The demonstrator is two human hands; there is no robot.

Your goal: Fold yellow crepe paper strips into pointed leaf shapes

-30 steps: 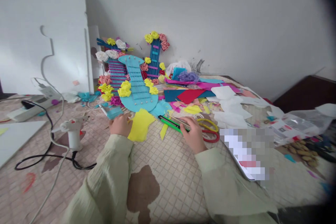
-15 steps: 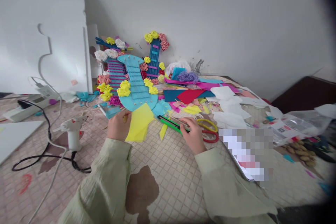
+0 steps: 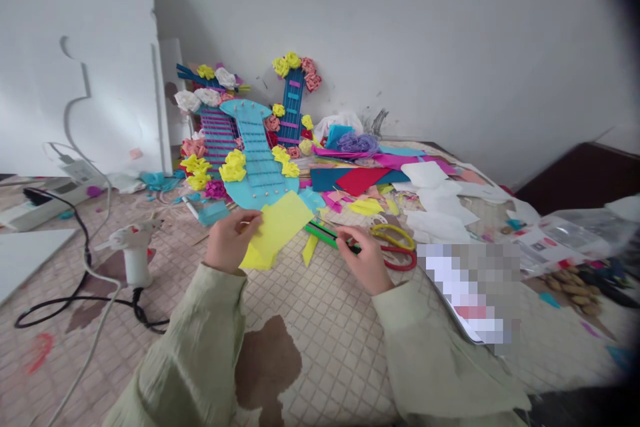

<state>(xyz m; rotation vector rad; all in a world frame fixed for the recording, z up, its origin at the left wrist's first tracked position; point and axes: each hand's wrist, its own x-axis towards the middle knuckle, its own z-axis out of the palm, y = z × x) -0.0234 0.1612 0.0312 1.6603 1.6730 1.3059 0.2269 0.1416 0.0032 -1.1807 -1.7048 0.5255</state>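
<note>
On my head feed, I see the left hand (image 3: 231,240) pinching a thin, flat yellow sheet (image 3: 285,225) by its left edge, above more crumpled yellow paper (image 3: 259,259) on the patterned worktop (image 3: 340,347). The right hand (image 3: 364,259) is half curled at the slim green-and-black cutter (image 3: 320,232); I can't tell whether it grips it. Red-and-yellow-handled scissors (image 3: 400,267) lie just right, a white glue gun (image 3: 136,260) stands left, and a light-blue guitar-shaped panel (image 3: 257,159) sits on the far side.

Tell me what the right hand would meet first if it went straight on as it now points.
The right hand would probably meet the green cutter first; whether they touch now is unclear.
</note>
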